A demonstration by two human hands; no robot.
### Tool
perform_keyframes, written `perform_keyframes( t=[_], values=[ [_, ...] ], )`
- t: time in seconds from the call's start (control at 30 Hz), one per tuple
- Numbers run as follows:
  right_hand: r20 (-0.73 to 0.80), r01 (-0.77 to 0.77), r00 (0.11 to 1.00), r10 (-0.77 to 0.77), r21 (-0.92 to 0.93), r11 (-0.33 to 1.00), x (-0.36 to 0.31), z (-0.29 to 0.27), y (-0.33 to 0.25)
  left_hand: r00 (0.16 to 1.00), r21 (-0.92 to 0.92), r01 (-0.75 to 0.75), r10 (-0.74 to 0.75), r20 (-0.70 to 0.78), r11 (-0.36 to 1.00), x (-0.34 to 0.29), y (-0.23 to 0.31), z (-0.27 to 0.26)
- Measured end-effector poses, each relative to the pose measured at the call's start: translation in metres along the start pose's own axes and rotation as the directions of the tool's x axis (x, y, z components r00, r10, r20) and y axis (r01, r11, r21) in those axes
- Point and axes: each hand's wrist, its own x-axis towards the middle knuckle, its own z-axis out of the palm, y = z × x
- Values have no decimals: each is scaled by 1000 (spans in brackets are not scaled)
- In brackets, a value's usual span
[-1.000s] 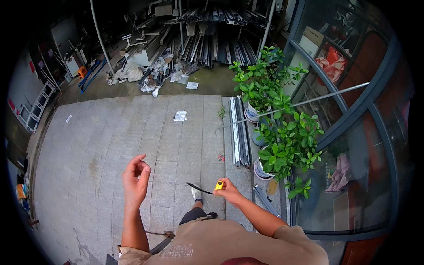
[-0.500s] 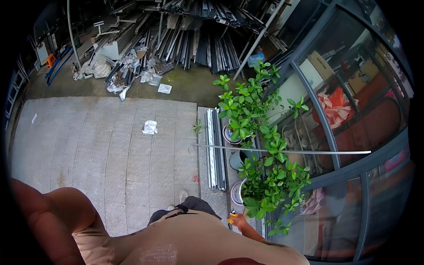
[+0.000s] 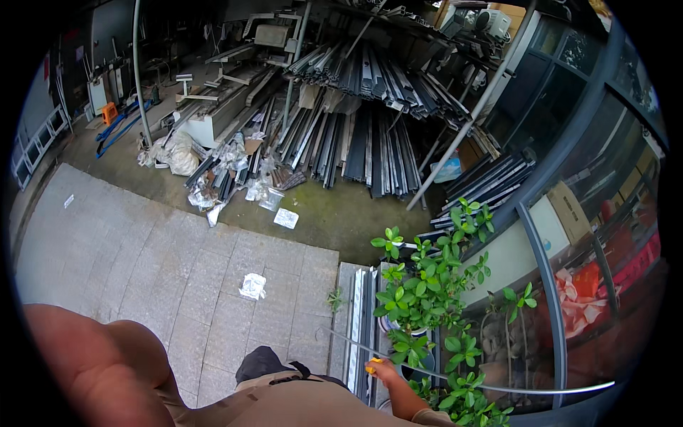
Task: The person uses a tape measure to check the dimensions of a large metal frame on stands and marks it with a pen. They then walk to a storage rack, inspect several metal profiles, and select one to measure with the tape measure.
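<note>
My right hand (image 3: 385, 371) is closed around a small yellow object (image 3: 372, 366), whose kind I cannot make out. It is beside the potted green plants (image 3: 413, 306), above dark and silver metal profiles (image 3: 361, 320) lying along the paving's edge. A long, thin silver strip (image 3: 498, 388) runs from the paving past my right hand toward the glass front; whether the hand touches it is unclear. My left arm is bent up at the lower left. Close to the camera, my left hand (image 3: 89, 366) is a large blur, with its fingers indistinct.
Grey paving (image 3: 163, 270) covers the ground ahead. A crumpled silver wrapper (image 3: 252, 286) lies on it. Further off, a rack holds stacked metal profiles (image 3: 377, 153), with plastic scraps (image 3: 235, 167) nearby. A slanted pole (image 3: 473, 114) stands before it. Framed glass panes (image 3: 605, 235) line the right.
My view has tilted upward, bringing more of the rack into sight. My right hand, with the yellow object, has moved forward from beside my body toward the metal profiles and silver strip.
</note>
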Motion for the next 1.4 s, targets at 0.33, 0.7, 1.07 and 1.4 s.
perform_keyframes(
  t=[0.33,0.7,1.07,1.4],
  values=[
    [95,-10,995,-13,230,973,136,89,-211,998,10,62,-63,26,998,-81,-200,110],
    [28,-100,995,96,332,938,208,119,-342,995,-230,-3,-20,-101,973,-129,-433,304],
    [323,-67,936,-144,562,824,365,140,-553,928,-76,365,-356,110,928,-217,-575,464],
    [642,82,638,-425,492,867,411,121,-823,-282,261,958,-545,789,-119,-502,-543,575]
  ],
)
